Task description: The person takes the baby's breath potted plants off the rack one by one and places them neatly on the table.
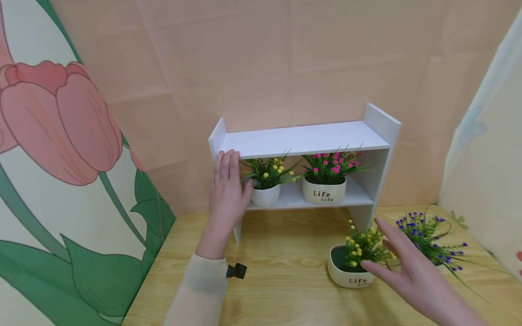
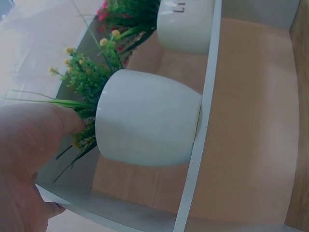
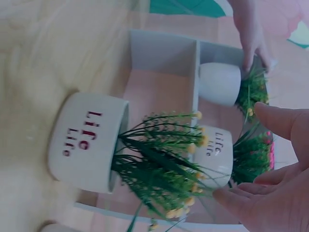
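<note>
A white two-tier shelf (image 1: 302, 140) stands on the table. My left hand (image 1: 229, 188) rests on its upper left edge with the fingers fairly straight. Its thumb is beside a small white pot (image 1: 266, 196) of yellow flowers on the middle board. Right of that pot, a cream oval pot (image 1: 324, 190) lettered "Life" holds pink flowers. A second "Life" pot (image 1: 350, 274) with yellow flowers stands on the table before the shelf. Spread and apparently holding nothing, my right hand (image 1: 420, 271) hovers beside those yellow flowers (image 3: 181, 179); contact with the leaves cannot be told.
A plant with blue flowers (image 1: 428, 240) stands at the right, its pot mostly hidden behind my right hand. The wooden table (image 1: 277, 280) runs back to a pinkish cloth backdrop (image 1: 261, 68). A tulip-printed panel (image 1: 61, 136) borders the left side.
</note>
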Tool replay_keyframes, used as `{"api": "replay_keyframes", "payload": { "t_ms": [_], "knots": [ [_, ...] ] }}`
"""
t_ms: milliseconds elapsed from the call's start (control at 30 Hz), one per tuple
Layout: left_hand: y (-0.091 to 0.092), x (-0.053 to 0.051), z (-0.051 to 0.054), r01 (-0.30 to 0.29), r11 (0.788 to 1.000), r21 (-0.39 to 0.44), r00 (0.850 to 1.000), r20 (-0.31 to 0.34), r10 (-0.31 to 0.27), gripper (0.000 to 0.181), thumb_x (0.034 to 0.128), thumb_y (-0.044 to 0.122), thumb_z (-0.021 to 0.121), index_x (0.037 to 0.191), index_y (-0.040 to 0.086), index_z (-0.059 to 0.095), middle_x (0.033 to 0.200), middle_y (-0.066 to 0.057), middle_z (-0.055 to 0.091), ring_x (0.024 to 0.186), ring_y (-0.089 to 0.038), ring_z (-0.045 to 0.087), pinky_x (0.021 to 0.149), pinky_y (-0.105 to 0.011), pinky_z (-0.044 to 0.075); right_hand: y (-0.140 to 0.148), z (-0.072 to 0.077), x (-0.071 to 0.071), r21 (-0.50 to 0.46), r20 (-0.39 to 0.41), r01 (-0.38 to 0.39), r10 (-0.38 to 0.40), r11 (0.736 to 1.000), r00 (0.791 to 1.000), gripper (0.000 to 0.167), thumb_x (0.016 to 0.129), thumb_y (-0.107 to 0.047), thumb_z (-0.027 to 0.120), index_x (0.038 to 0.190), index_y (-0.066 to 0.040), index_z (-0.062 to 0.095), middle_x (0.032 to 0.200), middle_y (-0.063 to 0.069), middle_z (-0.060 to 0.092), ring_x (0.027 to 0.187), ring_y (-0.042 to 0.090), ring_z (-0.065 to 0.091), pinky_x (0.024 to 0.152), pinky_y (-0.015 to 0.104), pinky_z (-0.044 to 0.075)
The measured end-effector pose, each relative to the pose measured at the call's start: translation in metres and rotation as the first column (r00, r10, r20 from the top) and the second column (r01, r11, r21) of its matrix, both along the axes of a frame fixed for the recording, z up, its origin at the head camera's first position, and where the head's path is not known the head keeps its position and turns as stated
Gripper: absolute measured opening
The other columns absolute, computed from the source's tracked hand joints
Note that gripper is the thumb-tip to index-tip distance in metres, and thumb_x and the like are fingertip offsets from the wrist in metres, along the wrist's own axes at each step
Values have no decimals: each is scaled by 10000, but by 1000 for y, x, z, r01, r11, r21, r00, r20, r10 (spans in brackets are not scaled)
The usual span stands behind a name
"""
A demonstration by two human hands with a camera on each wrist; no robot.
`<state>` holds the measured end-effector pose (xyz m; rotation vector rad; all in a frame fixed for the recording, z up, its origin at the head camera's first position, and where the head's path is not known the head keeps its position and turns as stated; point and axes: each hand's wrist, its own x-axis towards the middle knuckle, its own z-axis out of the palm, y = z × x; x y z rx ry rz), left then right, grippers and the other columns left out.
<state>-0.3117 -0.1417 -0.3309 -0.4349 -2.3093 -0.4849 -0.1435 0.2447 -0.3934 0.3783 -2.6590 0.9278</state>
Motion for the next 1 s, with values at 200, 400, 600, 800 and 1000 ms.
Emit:
{"api": "replay_keyframes", "payload": {
  "t_ms": [200,400,600,800,1000],
  "knots": [
    [1,0,0,2,1000,4,1000,-2,-2,850,1015,208,810,1673,35,299,1728,-169,314,1678,-361,131,1312,-589,262,-8,19,-12,35,-35,-7,8,999,999,1091,948,-338,907,1773,-141,219,1705,305,366,1333,588,571,1013,586,570],
    [1,1,0,-1,1000,5,1000,19,1,860,1024,218,805,1684,49,279,1739,-150,292,1684,-345,107,1312,-579,261,-12,36,-24,41,-3,-32,32,999,999,1085,983,-371,869,1778,-122,172,1708,346,327,1341,637,547,982,812,480],
    [1,1,1,-1,1000,8,1000,21,1,857,1027,214,799,1687,52,278,1741,-147,291,1685,-342,104,1310,-583,265,-15,52,-34,34,70,-42,39,999,997,1089,1015,-455,816,1790,-180,102,1758,324,232,1419,651,466,1040,855,394],
    [1,1,1,-1,1000,9,1000,16,0,853,1025,212,801,1684,41,288,1739,-156,299,1684,-345,109,1306,-588,270,-13,57,-46,22,89,-61,59,998,994,1083,1024,-432,810,1787,-150,96,1755,351,196,1429,679,427,1051,856,386],
    [1,1,1,-4,1000,2,1000,22,4,856,1026,212,797,1687,42,281,1743,-154,293,1686,-344,102,1320,-566,250,-10,58,-58,18,100,-65,63,998,993,1064,1038,-407,799,1775,-82,103,1746,373,187,1421,698,417,1059,849,387]
  ]
}}
